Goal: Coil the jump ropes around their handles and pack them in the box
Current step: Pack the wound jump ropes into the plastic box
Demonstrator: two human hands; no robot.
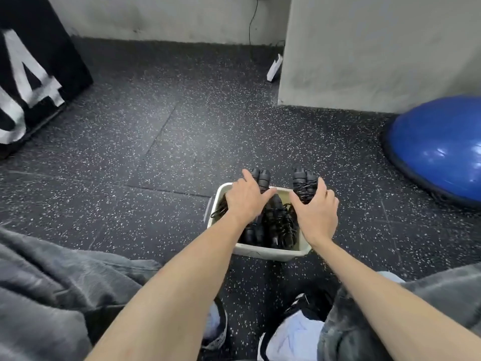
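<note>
A cream plastic box stands on the floor between my knees, filled with several black jump ropes coiled around their handles. My left hand lies palm down over the box's left side with fingers straight and thumb spread. A coiled bundle's handle ends stick out past its fingers over the far rim. My right hand is palm down over the right side, thumb spread. A second coiled bundle pokes up between its thumb and index finger at the far right corner.
Dark speckled rubber floor lies all around. A blue balance dome sits at the right, a black box with white lettering at the left. A grey wall corner and a cable stand behind. My grey trouser legs and shoes fill the foreground.
</note>
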